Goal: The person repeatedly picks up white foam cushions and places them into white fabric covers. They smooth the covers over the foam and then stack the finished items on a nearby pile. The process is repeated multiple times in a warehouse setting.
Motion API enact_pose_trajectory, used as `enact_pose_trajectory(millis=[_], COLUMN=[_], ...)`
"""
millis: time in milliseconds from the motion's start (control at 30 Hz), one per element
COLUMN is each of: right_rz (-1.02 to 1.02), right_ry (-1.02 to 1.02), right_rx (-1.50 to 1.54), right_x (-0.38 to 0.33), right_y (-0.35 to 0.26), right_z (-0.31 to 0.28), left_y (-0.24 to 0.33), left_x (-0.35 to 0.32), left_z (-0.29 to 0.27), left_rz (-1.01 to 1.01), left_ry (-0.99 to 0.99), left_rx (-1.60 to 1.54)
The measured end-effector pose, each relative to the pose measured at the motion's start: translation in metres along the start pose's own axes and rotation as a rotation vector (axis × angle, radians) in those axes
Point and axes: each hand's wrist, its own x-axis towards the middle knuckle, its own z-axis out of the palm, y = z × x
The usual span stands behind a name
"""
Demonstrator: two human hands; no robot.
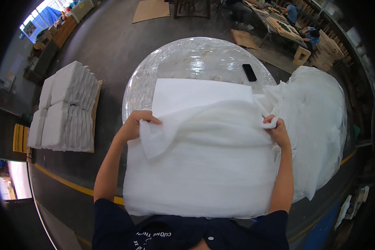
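Note:
A soft white sheet of batting (200, 175) spreads over the near half of a round, plastic-wrapped table (196, 54). My left hand (139, 124) pinches its far left corner, which is lifted and folded back. At the far right corner, my right hand (277, 130) grips the same sheet, with a bit of it curling over the fingers. Between the two hands the raised edge sags in loose folds. Under that edge lies a flat, smooth white board or foam panel (202, 88), its far part bare and its near part covered by the batting.
A black phone (249, 72) rests at the table's far right. A large bundle of white batting (321, 125) bulges against the right side. Stacked white cushion-like pads (64, 108) stand at left on the floor. Several people work at a bench (279, 25) far right.

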Motion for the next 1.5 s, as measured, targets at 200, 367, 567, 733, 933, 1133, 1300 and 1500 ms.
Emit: enact_pose_trajectory(millis=[200,367,567,733,933,1133,1300,1500], right_rz=[0.296,0.312,0.202,0.283,0.252,0.159,-0.058,-0.293], right_ry=[0.625,0.341,0.232,0.251,0.24,0.205,0.329,0.419], right_rx=[0.167,-0.231,0.381,-0.096,0.025,-0.281,-0.757,-0.901], right_x=[0.07,0.127,0.114,0.11,0.118,0.135,0.138,0.125], right_y=[-0.016,0.03,0.014,0.042,0.033,0.07,0.073,-0.001], right_z=[0.004,0.01,0.015,0.009,0.021,0.019,0.015,0.051], left_y=[0.002,-0.061,-0.047,-0.055,-0.054,-0.064,-0.073,-0.048], left_x=[0.07,0.087,0.046,0.052,0.05,0.072,0.097,0.089], left_z=[-0.009,-0.015,-0.022,-0.009,-0.016,-0.006,-0.013,-0.01], left_rz=[-0.337,-0.624,-0.476,-0.686,-0.736,-0.604,-0.379,-0.15], left_ry=[0.617,0.5,0.641,0.414,0.433,0.372,0.168,0.297], left_rx=[-0.483,-0.267,-0.576,-0.373,-0.161,0.257,0.355,0.666])
